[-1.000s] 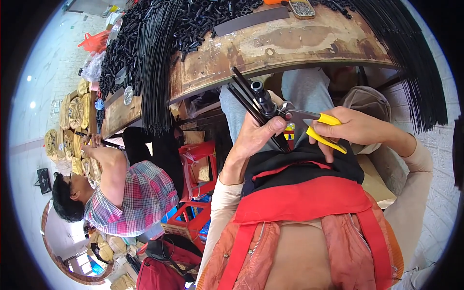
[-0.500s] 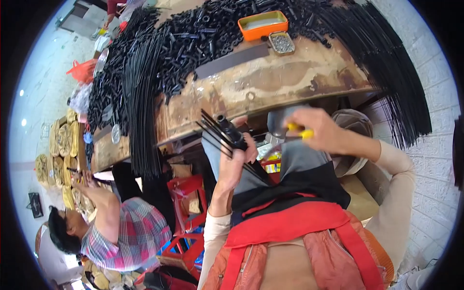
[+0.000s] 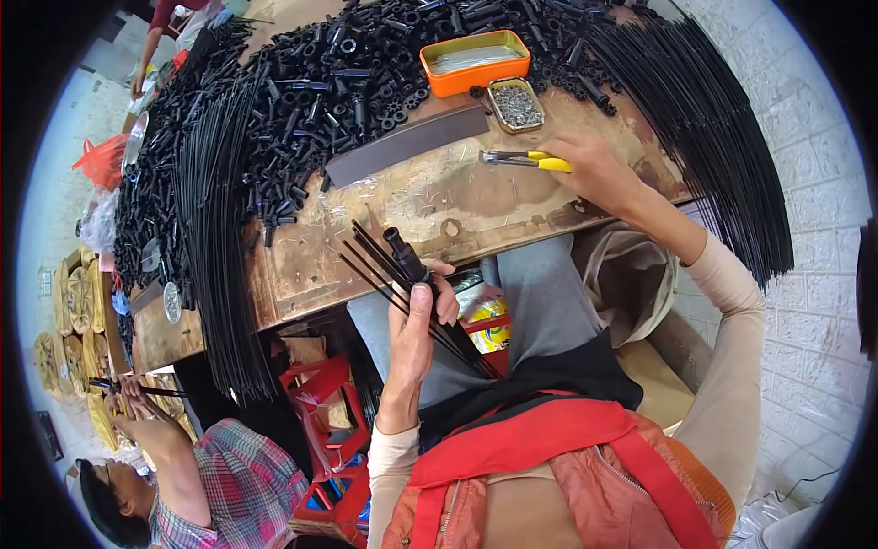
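My left hand (image 3: 416,320) is closed round a black tube-shaped part (image 3: 404,258), held upright just in front of the table edge. Several thin black rods (image 3: 364,267) lie in the same grip and slant down toward my lap. Over the front of the wooden table (image 3: 494,203), my right hand (image 3: 593,169) is closed on yellow-handled pliers (image 3: 551,164). Their metal jaws point left, apart from the part in my left hand. Beyond the pliers stand a small dish (image 3: 523,127) of tiny metal pieces and an orange tin (image 3: 483,81) with thin pins in it.
A heap of black tubular parts (image 3: 315,114) covers the back of the table. Bundles of long black rods hang over the edge at left (image 3: 212,229) and right (image 3: 718,119). A dark flat bar (image 3: 407,149) lies mid-table. A co-worker (image 3: 233,476) sits left, near a red stool (image 3: 315,389).
My right hand has moved up and away from my lap to above the table with the pliers. My left hand still holds the part and rods, slightly lower in view.
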`<action>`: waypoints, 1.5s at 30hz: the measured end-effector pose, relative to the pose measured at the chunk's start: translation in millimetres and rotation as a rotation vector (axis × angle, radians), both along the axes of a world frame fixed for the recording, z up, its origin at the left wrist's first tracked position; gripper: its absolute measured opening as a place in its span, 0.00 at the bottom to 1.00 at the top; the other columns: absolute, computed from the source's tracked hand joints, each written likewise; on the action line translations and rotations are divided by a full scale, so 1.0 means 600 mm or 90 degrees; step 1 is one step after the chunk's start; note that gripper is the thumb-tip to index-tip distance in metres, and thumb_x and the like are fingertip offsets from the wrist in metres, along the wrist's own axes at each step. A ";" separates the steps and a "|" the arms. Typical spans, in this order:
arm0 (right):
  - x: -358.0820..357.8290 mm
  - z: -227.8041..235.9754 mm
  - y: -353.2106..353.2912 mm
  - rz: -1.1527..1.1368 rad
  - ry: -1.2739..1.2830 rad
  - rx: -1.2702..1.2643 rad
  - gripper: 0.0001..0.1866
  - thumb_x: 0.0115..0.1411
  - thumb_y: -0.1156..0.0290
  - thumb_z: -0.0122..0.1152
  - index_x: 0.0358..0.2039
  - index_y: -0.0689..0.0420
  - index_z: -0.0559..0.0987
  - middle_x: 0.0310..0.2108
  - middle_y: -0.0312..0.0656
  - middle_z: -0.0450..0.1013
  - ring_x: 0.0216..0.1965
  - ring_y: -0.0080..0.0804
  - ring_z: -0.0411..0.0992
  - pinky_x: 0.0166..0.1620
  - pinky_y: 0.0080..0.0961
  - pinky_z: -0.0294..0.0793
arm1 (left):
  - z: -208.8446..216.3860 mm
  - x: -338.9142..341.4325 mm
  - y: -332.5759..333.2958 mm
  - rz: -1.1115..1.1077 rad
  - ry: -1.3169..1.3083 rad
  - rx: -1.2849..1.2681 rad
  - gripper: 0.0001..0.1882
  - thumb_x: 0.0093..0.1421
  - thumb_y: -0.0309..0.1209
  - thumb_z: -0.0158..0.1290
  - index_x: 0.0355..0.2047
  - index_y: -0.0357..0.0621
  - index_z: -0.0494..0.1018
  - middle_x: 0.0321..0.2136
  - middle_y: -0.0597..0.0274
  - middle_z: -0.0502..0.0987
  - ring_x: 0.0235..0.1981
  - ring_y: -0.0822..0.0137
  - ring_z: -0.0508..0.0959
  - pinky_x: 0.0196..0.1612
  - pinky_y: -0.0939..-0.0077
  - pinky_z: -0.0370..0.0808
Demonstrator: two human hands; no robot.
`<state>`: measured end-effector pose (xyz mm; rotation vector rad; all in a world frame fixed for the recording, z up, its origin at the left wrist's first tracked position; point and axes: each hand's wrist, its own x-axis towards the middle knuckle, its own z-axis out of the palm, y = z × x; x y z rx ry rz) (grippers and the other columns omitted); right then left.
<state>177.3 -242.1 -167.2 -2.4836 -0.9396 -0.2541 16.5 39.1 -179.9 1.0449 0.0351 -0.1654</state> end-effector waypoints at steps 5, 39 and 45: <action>0.018 0.008 0.003 0.078 -0.009 -0.079 0.10 0.52 0.74 0.61 0.36 0.59 0.76 0.32 0.46 0.72 0.34 0.48 0.74 0.37 0.38 0.73 | 0.005 -0.008 -0.006 -0.012 -0.019 -0.002 0.23 0.69 0.44 0.44 0.48 0.33 0.67 0.22 0.69 0.63 0.24 0.76 0.63 0.29 0.80 0.63; -0.178 0.044 0.141 0.023 0.890 0.913 0.09 0.61 0.71 0.61 0.40 0.58 0.76 0.35 0.38 0.76 0.36 0.25 0.75 0.39 0.18 0.77 | 0.040 -0.134 0.006 0.066 -0.125 0.027 0.17 0.71 0.39 0.40 0.48 0.35 0.66 0.23 0.69 0.62 0.24 0.77 0.61 0.29 0.80 0.62; -0.280 0.076 0.176 0.095 0.800 0.797 0.11 0.63 0.66 0.58 0.41 0.59 0.75 0.34 0.37 0.73 0.32 0.24 0.72 0.33 0.21 0.70 | 0.043 -0.125 -0.003 0.033 -0.223 0.055 0.32 0.71 0.51 0.35 0.61 0.34 0.56 0.22 0.68 0.62 0.22 0.76 0.61 0.27 0.80 0.61</action>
